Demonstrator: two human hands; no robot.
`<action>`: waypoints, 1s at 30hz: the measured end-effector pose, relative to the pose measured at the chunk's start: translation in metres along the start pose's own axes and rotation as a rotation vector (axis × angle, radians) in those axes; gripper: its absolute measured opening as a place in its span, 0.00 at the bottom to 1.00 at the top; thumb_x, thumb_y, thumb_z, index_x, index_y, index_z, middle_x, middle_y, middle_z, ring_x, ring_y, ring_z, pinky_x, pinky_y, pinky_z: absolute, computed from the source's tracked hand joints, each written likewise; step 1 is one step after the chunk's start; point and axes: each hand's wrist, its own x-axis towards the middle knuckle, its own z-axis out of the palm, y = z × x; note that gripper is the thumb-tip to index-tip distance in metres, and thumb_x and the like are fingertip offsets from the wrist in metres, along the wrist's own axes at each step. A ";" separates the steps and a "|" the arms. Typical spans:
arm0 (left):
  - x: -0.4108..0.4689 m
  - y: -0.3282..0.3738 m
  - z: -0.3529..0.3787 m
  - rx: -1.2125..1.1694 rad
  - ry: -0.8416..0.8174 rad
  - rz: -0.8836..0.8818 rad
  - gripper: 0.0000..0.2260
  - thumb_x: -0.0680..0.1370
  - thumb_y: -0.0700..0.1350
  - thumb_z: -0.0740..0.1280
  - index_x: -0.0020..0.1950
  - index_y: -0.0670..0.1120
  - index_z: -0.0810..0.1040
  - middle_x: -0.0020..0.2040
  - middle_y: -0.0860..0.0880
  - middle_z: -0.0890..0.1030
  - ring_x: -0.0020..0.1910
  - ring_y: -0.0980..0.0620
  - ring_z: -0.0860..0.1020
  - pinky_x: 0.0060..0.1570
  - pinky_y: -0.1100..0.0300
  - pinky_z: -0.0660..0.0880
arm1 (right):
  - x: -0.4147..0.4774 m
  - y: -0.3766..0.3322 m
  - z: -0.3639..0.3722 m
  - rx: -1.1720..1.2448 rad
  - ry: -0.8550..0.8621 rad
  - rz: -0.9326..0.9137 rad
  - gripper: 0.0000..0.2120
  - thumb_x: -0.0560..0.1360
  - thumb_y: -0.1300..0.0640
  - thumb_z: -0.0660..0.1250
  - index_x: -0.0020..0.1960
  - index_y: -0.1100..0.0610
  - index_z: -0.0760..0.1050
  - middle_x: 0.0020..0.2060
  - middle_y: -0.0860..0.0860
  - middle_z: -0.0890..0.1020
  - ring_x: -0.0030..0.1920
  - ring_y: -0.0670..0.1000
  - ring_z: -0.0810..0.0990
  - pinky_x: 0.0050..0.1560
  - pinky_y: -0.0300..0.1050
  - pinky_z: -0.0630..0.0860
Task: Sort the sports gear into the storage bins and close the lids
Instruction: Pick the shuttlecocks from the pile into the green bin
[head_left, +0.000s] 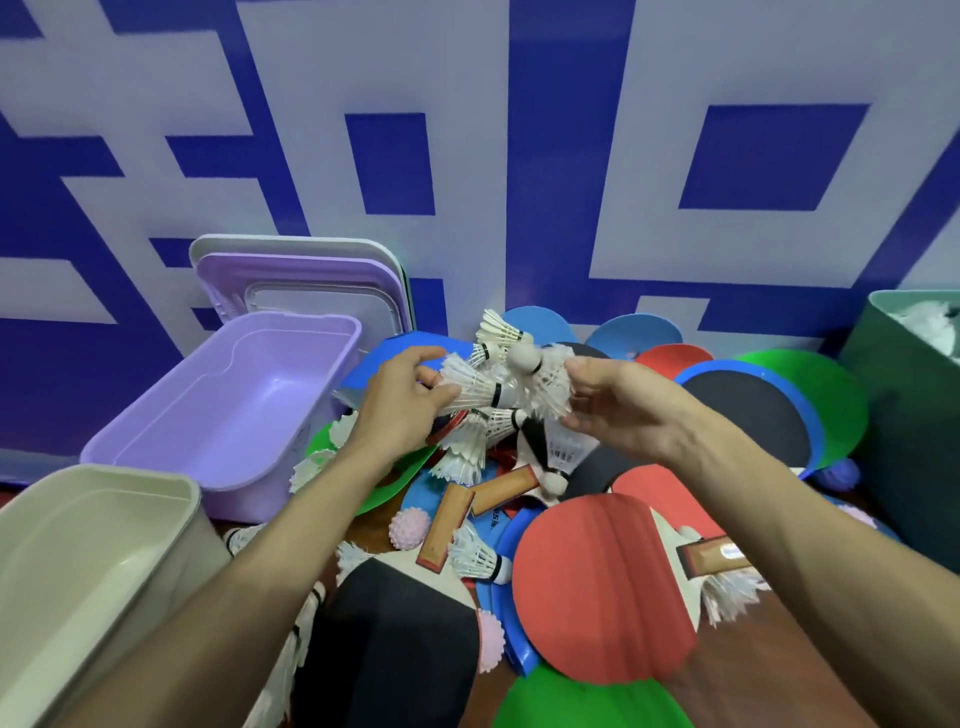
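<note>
- We hold our left hand (400, 395) just left of centre, fingers and thumb curled round the feather skirt of a shuttlecock (470, 389) whose cork points right.
- Our right hand (618, 410), just right of centre, pinches the skirt of a second shuttlecock (548, 387); the two corks meet between our hands.
- Both hands hang above a pile (519, 467) of paddles, flat discs and more shuttlecocks that fills the middle and lower right of the frame.
- The purple bin (156, 441) stands open at centre left with nothing in it; its right rim lies just beside our left hand.
- Lids (291, 275) lean on the wall (571, 130) behind that bin, in the upper left.
- The beige bin (78, 545) sits open in the lower left corner, its rim close under our left forearm.
- A green bin (904, 415) stands at the right edge with white feathers showing inside, well apart from our right hand.
- A red paddle (597, 587) lies face up at lower centre, and a spiky ball (410, 528) rests to its left.
- Bare wood floor (753, 675) shows only at the lower right.
</note>
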 end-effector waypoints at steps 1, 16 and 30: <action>-0.002 0.007 -0.001 -0.014 0.001 0.011 0.18 0.75 0.41 0.70 0.65 0.46 0.74 0.37 0.53 0.74 0.36 0.55 0.73 0.43 0.62 0.69 | -0.006 -0.004 0.001 0.057 0.000 -0.010 0.08 0.80 0.59 0.60 0.44 0.54 0.74 0.28 0.46 0.77 0.36 0.46 0.75 0.42 0.41 0.73; -0.028 0.121 0.062 0.135 -0.051 0.283 0.07 0.74 0.44 0.70 0.51 0.45 0.81 0.41 0.52 0.79 0.42 0.52 0.77 0.44 0.62 0.70 | -0.107 -0.052 -0.095 -0.907 0.583 -0.523 0.04 0.71 0.59 0.70 0.38 0.55 0.78 0.31 0.47 0.79 0.31 0.43 0.74 0.34 0.31 0.68; -0.020 0.267 0.288 0.081 -0.173 0.675 0.06 0.74 0.45 0.66 0.48 0.47 0.81 0.45 0.48 0.81 0.45 0.45 0.78 0.47 0.52 0.75 | -0.201 -0.073 -0.280 -1.674 1.154 -0.553 0.04 0.75 0.59 0.66 0.44 0.57 0.79 0.40 0.54 0.81 0.40 0.58 0.77 0.39 0.52 0.76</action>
